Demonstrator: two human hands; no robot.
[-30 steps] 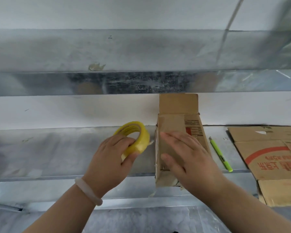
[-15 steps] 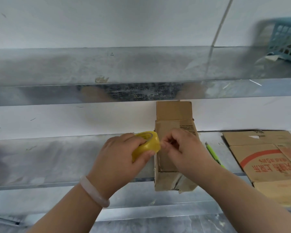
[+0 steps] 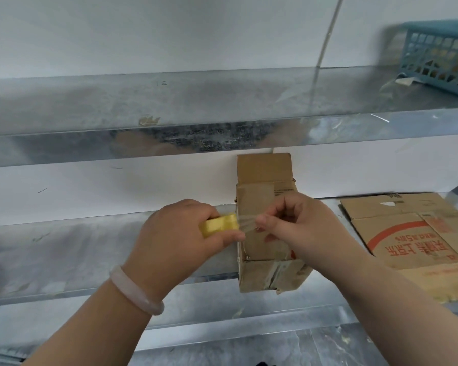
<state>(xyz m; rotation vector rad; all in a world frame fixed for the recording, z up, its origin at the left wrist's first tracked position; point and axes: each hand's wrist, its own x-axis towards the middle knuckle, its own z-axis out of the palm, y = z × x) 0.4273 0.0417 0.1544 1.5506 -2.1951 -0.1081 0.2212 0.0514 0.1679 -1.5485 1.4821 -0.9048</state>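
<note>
Galvanised steel shelving against a white wall, head view only. Working at the lower shelf (image 3: 64,247): small cardboard box (image 3: 259,202) lying at or just past its front lip, far flap (image 3: 263,167) upright against the wall. Gripping the yellow tape roll (image 3: 218,224) in left hand (image 3: 177,239), fingers curled round it, just left of the box top. Pinching the free end of a clear tape strip (image 3: 246,223) with right hand (image 3: 302,225), thumb and forefinger closed on it, other fingers curled, over the box top. Short stretch of strip drawn taut between the two hands, above the lid; can't tell for sure whether touching cardboard. Judging progress: early to middle. Done: box erected, top flaps folded down, glossy tape already showing on lid and front face, strip started off the roll. Left: draw out more length, lay along the seam, press down, tear or cut, deal with the upright far flap. Underside hidden, so no call on sealing there. Off to the right: flattened cartons (image 3: 407,233) on the same shelf, blue basket (image 3: 439,54) up on the top shelf (image 3: 169,101). Pale bangle (image 3: 135,291) on the left wrist.
</note>
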